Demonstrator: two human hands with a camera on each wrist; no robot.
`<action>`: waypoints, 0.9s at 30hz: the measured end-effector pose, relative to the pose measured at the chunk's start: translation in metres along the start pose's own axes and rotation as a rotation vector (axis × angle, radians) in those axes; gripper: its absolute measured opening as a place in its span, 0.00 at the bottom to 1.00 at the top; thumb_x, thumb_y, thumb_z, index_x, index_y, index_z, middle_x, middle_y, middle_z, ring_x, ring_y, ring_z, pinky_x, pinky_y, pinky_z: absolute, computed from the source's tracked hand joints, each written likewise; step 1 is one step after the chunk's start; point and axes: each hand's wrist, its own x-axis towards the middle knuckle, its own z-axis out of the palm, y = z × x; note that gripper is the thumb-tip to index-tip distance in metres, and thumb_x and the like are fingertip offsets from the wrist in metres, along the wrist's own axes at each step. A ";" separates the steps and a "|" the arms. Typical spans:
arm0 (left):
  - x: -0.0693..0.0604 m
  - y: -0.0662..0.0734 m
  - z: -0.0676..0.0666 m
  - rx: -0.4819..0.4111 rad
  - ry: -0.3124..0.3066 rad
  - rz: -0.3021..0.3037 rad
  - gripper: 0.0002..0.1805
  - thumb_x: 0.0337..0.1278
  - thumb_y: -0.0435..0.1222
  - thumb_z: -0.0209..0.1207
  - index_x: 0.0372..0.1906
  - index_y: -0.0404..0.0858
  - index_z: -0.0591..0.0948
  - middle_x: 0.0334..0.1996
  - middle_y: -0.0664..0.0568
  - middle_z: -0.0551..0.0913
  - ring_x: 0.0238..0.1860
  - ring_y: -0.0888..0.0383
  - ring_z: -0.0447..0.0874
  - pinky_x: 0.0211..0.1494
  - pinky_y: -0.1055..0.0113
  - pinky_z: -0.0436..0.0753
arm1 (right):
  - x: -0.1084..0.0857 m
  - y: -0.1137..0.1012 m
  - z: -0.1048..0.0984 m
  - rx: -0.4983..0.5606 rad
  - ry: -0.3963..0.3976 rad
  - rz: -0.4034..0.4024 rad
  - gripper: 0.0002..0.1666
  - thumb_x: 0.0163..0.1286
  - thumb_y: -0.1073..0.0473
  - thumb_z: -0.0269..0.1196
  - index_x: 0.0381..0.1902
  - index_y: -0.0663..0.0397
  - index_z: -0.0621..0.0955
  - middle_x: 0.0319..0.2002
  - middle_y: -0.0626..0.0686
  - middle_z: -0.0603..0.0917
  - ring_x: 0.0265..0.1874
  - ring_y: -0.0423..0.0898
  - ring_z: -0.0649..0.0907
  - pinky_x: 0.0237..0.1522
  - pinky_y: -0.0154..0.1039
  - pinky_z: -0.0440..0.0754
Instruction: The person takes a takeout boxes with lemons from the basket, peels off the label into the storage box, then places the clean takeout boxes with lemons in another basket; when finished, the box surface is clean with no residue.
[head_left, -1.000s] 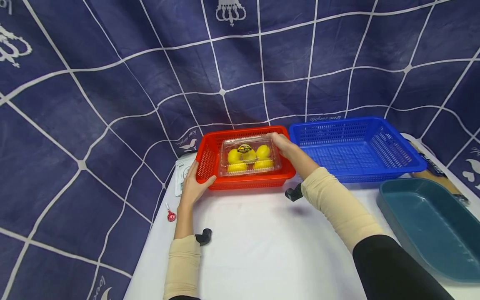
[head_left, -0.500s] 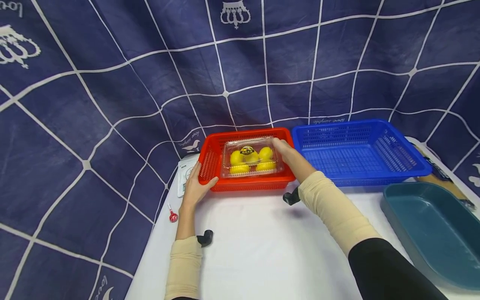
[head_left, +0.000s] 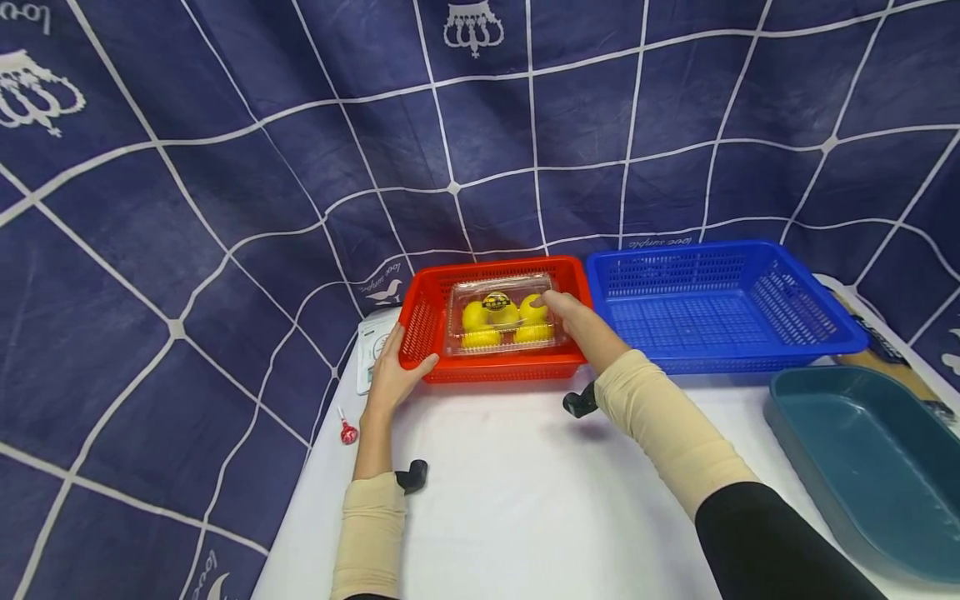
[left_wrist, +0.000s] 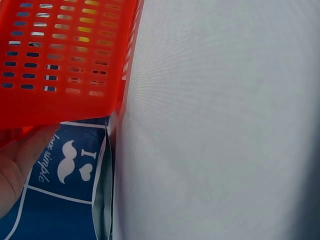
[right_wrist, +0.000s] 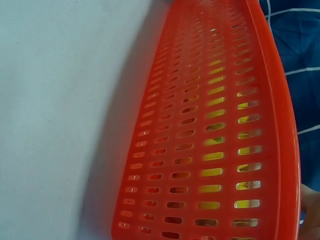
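Note:
A red plastic basket (head_left: 495, 367) stands at the back of the white table. In it lies a clear plastic clamshell box (head_left: 459, 310) holding several lemons (head_left: 533, 332). My left hand (head_left: 388, 375) rests on the basket's front left corner, fingers straight along the left side and thumb spread over the front; in the left wrist view part of this hand (left_wrist: 22, 160) touches the basket wall. My right hand (head_left: 573, 321) is over the basket's right end, fingertips at the box's right edge. Whether they touch the lid is unclear. The right wrist view shows mostly the basket's front wall.
Right of the red basket stands a blue basket (head_left: 667, 325). A teal tray (head_left: 862, 450) lies at the right, beside a brown board (head_left: 896, 371). At left are a lollipop (head_left: 348, 433) and a white packet (head_left: 367, 350). Dark blue curtain (head_left: 375, 125) hangs behind.
My right hand has drawn back slightly from the box's far right corner toward me, its fingers now over the right edge. The left hand stays at the corner. The view has shifted slightly.

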 end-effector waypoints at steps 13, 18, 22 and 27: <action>0.001 0.002 0.000 -0.001 0.000 0.012 0.53 0.50 0.59 0.64 0.77 0.43 0.55 0.78 0.51 0.53 0.75 0.43 0.56 0.74 0.41 0.60 | 0.002 0.001 -0.001 -0.050 -0.067 0.033 0.36 0.69 0.53 0.53 0.71 0.61 0.59 0.66 0.60 0.66 0.53 0.53 0.72 0.51 0.44 0.77; 0.001 0.000 0.001 0.004 -0.005 -0.012 0.53 0.50 0.59 0.63 0.77 0.44 0.54 0.78 0.53 0.52 0.75 0.43 0.56 0.73 0.40 0.61 | 0.001 -0.001 -0.001 -0.040 -0.081 0.008 0.31 0.69 0.53 0.56 0.64 0.61 0.63 0.39 0.55 0.71 0.26 0.47 0.72 0.26 0.38 0.76; 0.001 -0.001 0.001 0.003 0.004 -0.023 0.52 0.50 0.59 0.63 0.77 0.45 0.54 0.78 0.53 0.53 0.75 0.44 0.56 0.73 0.39 0.61 | -0.003 -0.005 -0.001 -0.062 -0.051 -0.041 0.29 0.68 0.52 0.60 0.60 0.63 0.67 0.25 0.51 0.69 0.16 0.44 0.70 0.20 0.35 0.76; 0.001 -0.001 0.001 0.006 -0.005 -0.018 0.53 0.50 0.60 0.63 0.77 0.44 0.54 0.78 0.53 0.52 0.76 0.44 0.54 0.74 0.40 0.59 | -0.010 -0.006 -0.001 -0.077 -0.035 -0.076 0.19 0.68 0.51 0.62 0.41 0.62 0.72 0.17 0.48 0.69 0.12 0.43 0.71 0.18 0.33 0.76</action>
